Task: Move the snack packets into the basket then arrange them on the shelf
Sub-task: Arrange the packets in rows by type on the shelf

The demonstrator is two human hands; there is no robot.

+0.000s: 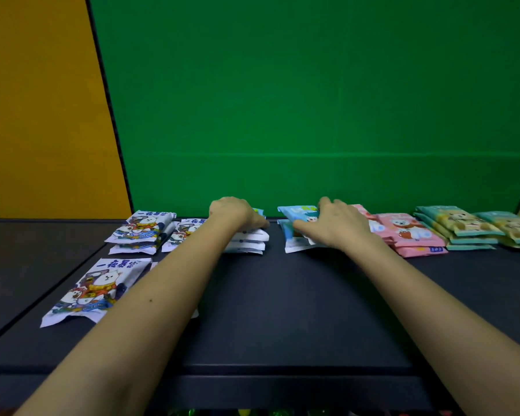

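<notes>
Snack packets lie in stacks along the back of a dark shelf (282, 295). My left hand (234, 211) rests on a stack of blue packets (249, 238), fingers curled over its top. My right hand (333, 223) presses on a second stack of blue packets (297, 217), thumb at its front. White cartoon packets (141, 226) are stacked at the back left, and one white packet (99, 289) lies nearer on the left. Pink packets (409, 232) and green-yellow packets (460, 223) are stacked to the right. No basket is in view.
A green back wall (312, 100) rises right behind the stacks. A yellow side panel (36, 115) closes the left, and another shows at the far right. Colourful items peek out below the shelf's front edge (252, 370).
</notes>
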